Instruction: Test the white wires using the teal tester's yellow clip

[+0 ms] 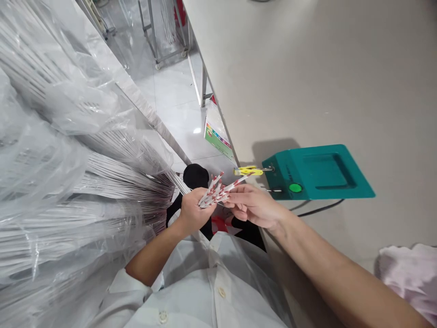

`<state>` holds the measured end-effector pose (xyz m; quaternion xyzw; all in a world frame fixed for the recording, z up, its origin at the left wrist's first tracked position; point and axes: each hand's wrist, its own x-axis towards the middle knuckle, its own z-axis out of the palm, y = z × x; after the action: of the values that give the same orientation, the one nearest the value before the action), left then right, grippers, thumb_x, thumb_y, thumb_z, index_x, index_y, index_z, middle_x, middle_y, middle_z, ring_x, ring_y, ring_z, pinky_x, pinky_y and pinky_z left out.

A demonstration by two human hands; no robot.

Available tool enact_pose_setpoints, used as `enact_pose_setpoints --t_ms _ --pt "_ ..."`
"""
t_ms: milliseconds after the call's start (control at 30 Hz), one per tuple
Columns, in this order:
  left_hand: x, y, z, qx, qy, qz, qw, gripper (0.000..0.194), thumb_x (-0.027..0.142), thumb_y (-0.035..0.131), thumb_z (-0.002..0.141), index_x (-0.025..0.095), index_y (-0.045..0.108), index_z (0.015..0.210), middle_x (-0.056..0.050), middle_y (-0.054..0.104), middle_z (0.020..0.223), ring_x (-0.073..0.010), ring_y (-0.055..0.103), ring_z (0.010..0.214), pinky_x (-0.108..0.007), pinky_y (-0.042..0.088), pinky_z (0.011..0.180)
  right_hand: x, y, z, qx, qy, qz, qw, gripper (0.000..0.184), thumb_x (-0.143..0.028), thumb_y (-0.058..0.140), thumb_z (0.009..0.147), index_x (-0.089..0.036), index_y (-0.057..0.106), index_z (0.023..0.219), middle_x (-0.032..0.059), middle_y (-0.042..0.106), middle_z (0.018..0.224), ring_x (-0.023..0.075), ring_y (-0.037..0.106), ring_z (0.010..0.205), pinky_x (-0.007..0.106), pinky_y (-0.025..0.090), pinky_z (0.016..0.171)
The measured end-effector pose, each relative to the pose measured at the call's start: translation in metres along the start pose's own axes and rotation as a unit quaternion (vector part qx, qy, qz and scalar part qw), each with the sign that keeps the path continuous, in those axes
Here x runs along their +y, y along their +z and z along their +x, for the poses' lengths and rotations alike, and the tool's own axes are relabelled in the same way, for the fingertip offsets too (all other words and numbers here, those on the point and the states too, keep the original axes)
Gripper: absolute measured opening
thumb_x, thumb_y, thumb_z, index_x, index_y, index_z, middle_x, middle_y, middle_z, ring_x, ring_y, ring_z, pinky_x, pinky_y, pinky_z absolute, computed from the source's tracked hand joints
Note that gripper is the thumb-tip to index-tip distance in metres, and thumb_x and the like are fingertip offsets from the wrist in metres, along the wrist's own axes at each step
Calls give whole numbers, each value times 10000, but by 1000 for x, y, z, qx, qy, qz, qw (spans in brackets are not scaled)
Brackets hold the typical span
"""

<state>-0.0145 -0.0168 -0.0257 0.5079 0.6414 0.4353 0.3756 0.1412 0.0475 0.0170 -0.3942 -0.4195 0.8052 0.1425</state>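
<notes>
My left hand [194, 212] is closed around a bundle of thin white wires [213, 197] whose ends are reddish and fan out past the fist. My right hand [256, 205] is at the fanned ends, with thumb and fingers pinched together on a wire of the bundle. One wire end points out above the right fingers towards a yellow clip [248, 170]. That clip is joined to the front of a teal tester box [329, 171], which has a round green light or button [295, 187]. The right fingertips are partly hidden by the wires.
Long bundles of white wires [116, 177] wrapped in clear plastic fill the left side. The beige table [307, 82] lies to the right, with pink cloth [409, 273] at its lower corner. A printed box [216, 130] stands on the floor beside it, and a wheeled rack [152, 34] is farther back.
</notes>
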Motion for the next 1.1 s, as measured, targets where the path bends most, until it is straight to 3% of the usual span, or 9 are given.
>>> enact_pose_setpoints --t_ms 133,200,267,400,533,700,767,867,1100 --pt "-1 5 2 37 -12 -16 999 49 204 675 670 182 708 698 -49 699 734 -186 648 717 -286 501 735 2 3 -2 74 -7 -1 997 325 -491 637 675 -179 545 659 -40 486 545 61 403 348 214 288 337" --pt "0 7 3 44 -29 -27 998 85 231 682 670 168 709 721 -51 698 732 -184 645 701 -285 502 716 3 5 -5 121 -67 -82 987 313 -497 580 744 -184 580 754 -13 565 629 81 474 400 227 366 378" --pt "2 8 3 37 -40 -33 998 116 250 679 679 155 707 739 -57 701 749 -185 643 703 -286 500 708 4 6 -7 149 -158 -212 953 257 -437 527 810 -195 612 815 16 630 715 111 542 502 249 434 466" --pt "6 4 5 -23 -52 -48 997 149 273 660 703 145 701 767 -56 703 756 -178 636 701 -272 496 681 8 7 -9 194 -318 -496 785 236 -220 435 857 -196 641 745 44 660 736 142 586 648 248 410 551" --pt "8 2 10 -77 -66 -57 993 158 270 656 698 149 686 794 -37 694 735 -164 629 694 -248 491 660 9 2 -13 205 -348 -660 633 194 -150 464 818 -182 644 753 49 657 710 144 571 592 268 343 508" --pt "12 6 19 -88 -96 -130 983 304 218 666 673 151 664 970 -35 692 807 -126 604 642 -226 483 607 -10 -16 -26 268 -391 -718 510 178 -199 488 863 -164 660 893 68 700 847 170 612 721 286 419 654" --pt "15 9 24 -97 -107 -152 978 338 230 671 674 132 662 997 -37 680 778 -108 576 587 -221 472 567 -21 -28 -30 289 -362 -749 473 214 -237 499 871 -148 649 995 82 700 901 201 615 808 307 422 708" --pt "20 12 31 -112 -118 -164 973 317 266 672 683 100 679 953 -31 648 710 -77 509 503 -208 440 497 -33 -44 -31 247 -290 -804 458 226 -230 484 876 -155 650 1009 94 700 933 246 609 878 384 393 806" --pt "33 18 43 -95 -158 -184 966 406 259 683 669 108 679 1046 34 542 543 -48 408 422 -181 370 413 -49 -54 -23 186 -209 -808 518 161 -247 551 845 -197 657 955 88 708 921 266 623 874 487 354 878"
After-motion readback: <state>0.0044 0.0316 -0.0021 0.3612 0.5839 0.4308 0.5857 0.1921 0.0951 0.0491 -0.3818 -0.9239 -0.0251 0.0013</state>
